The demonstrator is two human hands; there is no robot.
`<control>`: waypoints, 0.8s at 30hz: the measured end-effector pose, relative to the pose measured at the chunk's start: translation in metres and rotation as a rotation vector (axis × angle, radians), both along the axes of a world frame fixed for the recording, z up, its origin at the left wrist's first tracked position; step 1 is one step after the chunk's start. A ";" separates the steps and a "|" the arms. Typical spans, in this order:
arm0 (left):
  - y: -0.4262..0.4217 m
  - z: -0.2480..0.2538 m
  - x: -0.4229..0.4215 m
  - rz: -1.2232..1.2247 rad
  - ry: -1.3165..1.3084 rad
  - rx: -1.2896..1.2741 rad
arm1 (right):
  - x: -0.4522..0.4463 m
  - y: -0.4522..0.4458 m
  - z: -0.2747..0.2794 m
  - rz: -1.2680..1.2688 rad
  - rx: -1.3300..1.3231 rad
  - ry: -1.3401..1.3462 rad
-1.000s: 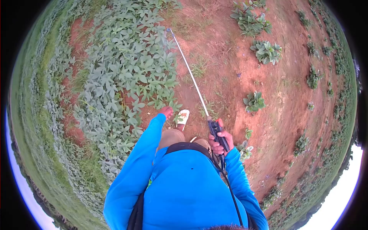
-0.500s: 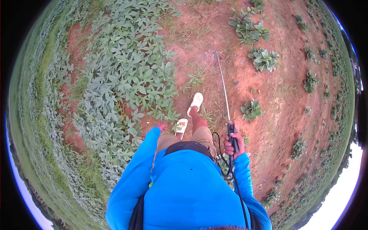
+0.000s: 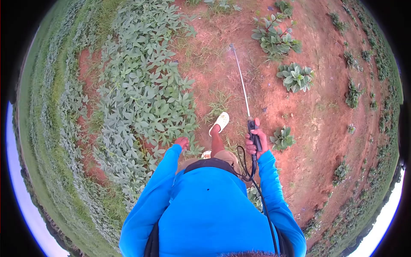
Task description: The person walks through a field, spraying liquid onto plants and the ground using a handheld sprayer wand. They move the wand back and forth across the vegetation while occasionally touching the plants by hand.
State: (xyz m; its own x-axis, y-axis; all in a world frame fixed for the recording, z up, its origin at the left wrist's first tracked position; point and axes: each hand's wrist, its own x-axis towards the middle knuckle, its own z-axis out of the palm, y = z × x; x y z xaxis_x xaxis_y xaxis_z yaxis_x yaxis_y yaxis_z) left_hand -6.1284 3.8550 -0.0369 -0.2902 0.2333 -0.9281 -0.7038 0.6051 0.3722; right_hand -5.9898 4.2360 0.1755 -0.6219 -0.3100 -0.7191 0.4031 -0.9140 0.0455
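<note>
My right hand (image 3: 258, 141) is wrapped round the black handle of a spray wand (image 3: 242, 81). The wand's thin metal tube points forward over red soil, and a faint mist shows round its nozzle (image 3: 231, 46). From the handle a black hose (image 3: 264, 205) curves back beside my blue shirt. My left hand (image 3: 182, 142) hangs by the edge of the leafy green plants (image 3: 145, 85); its fingers look curled, but too small to tell whether they hold anything.
Larger-leaved plants (image 3: 295, 77) stand in a row on red soil (image 3: 317, 141) at the right. A white shoe (image 3: 219, 123) is on the ground ahead, near a grass tuft (image 3: 219, 104). Dense crop rows fill the left side.
The wand has swung from the leafy plants to the right, then slightly back left. My front foot has come forward into view, and the rear shoe has slipped back mostly beneath my body.
</note>
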 end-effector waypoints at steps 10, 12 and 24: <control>0.126 0.042 -0.125 -0.099 0.157 0.021 | -0.104 0.054 0.006 0.224 -0.313 0.207; 0.144 0.043 -0.142 -0.113 0.166 0.002 | -0.107 0.066 0.011 0.218 -0.297 0.220; 0.174 0.043 -0.169 -0.050 0.118 -0.046 | -0.010 0.187 0.036 -0.084 0.096 -0.142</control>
State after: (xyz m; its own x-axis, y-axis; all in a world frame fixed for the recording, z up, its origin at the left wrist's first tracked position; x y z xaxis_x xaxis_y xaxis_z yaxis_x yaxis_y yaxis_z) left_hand -6.2979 4.0290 0.0059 -0.3872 0.2084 -0.8981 -0.6251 0.6567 0.4219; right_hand -5.9993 4.4228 0.2117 -0.5329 -0.1866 -0.8253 0.3208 -0.9471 0.0070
